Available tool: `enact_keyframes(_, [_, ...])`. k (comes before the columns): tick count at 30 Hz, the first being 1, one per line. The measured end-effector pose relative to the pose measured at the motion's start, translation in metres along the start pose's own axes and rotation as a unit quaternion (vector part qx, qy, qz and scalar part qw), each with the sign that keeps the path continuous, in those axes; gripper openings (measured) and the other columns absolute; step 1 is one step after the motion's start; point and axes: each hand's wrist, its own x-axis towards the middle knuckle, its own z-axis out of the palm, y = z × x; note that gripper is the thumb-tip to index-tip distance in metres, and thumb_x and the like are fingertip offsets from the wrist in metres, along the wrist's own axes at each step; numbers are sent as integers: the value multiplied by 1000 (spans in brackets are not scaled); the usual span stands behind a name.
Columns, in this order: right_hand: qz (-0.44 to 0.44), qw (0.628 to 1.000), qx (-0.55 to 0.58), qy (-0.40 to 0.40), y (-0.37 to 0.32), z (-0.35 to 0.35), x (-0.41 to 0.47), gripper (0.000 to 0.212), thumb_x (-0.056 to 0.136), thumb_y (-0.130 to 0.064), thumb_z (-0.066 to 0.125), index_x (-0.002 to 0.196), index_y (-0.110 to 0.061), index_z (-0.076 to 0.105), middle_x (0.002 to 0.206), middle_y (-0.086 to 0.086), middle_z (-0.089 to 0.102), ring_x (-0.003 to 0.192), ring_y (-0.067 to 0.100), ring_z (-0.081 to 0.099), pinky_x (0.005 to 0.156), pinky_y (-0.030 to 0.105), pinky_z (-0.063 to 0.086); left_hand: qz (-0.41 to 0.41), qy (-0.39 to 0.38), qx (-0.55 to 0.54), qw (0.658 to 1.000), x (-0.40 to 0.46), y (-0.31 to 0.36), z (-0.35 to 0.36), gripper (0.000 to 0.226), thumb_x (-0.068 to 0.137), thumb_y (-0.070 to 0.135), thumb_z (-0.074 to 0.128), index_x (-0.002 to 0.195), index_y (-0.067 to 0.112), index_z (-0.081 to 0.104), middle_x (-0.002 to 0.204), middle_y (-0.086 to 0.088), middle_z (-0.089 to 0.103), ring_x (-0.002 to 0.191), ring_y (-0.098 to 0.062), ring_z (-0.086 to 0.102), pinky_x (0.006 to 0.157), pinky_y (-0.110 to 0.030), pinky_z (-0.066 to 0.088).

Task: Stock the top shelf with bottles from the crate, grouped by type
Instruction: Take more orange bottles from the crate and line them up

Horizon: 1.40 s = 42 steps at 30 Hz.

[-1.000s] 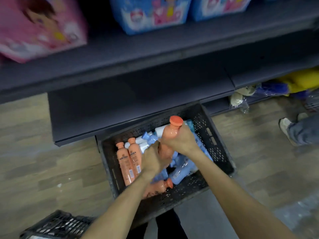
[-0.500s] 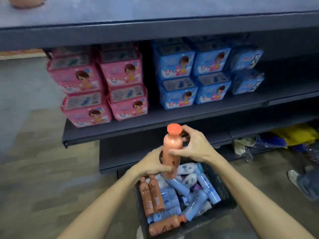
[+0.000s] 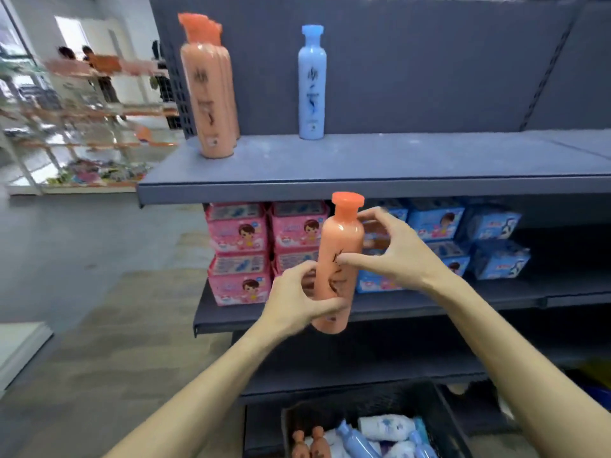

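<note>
Holding orange bottle (image 3: 337,269) upright in front of shelving, below top shelf (image 3: 363,166). Left hand (image 3: 297,300) clamping on lower body; right hand (image 3: 390,252) pinching middle, fingers (image 3: 375,214) curling behind neck. Standing on top shelf: orange bottles (image 3: 210,90) bunched at left, single blue bottle (image 3: 311,84) just right, apart. Sitting below, near: crate (image 3: 370,428) holding mixed bottles.

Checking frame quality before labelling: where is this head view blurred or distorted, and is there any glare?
Head view: motion blur smears the orange bottles on the top shelf and the background racks at left; the held orange bottle and the blue bottle read fairly sharp; a soft highlight runs down the held bottle; wide-angle bending curves the top shelf edge; lighting even.
</note>
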Motion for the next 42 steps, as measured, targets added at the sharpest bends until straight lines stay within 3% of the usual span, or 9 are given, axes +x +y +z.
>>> enact_keyframes(4, [-54,998,16,9,-39,-10,17,56,73,-38,85,120,-30,55,113,-13,68,95,5,70,87,32,58,50,47,16,998,6,37,-33,46,67,37,87,108,30,68,96,17,73,88,3,67,77,-24,55])
enact_keyframes(10, [-130,989,55,45,-103,-22,50,50,78,-31,83,119,-24,56,111,-6,70,90,10,72,81,31,59,90,96,0,991,11,90,-84,32,75,37,82,103,27,72,92,13,75,85,0,70,82,-28,57])
enact_keyframes(17, [-191,977,73,61,-176,-19,110,57,78,-33,83,122,-20,50,107,-6,67,93,6,68,72,23,59,48,113,-47,991,43,128,-167,22,78,29,81,99,26,74,92,5,76,92,-14,72,81,-39,57])
enact_keyframes(21, [-194,979,50,49,-194,7,146,59,77,-35,82,122,-18,47,109,-8,63,98,6,65,77,27,60,28,181,-18,983,64,112,-207,34,60,34,88,90,24,74,86,1,75,90,-20,72,80,-47,59])
enact_keyframes(24, [-180,982,50,31,-196,27,171,59,77,-36,81,121,-20,46,110,-8,62,100,10,64,86,36,59,9,205,3,979,75,95,-222,34,65,32,88,94,23,73,90,1,75,89,-18,72,81,-47,59])
enact_keyframes(28, [-169,985,32,4,-203,44,194,59,79,-33,79,124,-20,43,109,-7,62,102,11,63,92,38,55,-9,241,21,970,89,80,-234,39,67,31,89,100,19,72,91,2,75,87,-17,71,80,-46,59])
enact_keyframes(31, [-163,987,10,-2,-205,52,205,59,79,-33,76,125,-21,41,110,-4,62,102,16,63,89,41,55,-17,253,34,967,97,71,-239,41,66,33,89,100,18,72,93,3,74,87,-14,69,79,-45,59])
enact_keyframes(36, [-173,985,-17,14,-204,62,215,58,80,-30,75,128,-24,43,110,-3,62,98,16,65,82,33,56,-16,247,41,968,106,57,-246,43,65,38,89,101,21,72,91,6,74,88,-14,69,80,-44,58])
enact_keyframes(42, [-169,984,-32,37,-204,72,232,58,74,-34,73,124,-26,45,112,1,60,96,18,65,85,42,57,-7,249,25,968,120,45,-250,41,66,31,89,102,18,73,90,2,74,85,-15,70,77,-42,59])
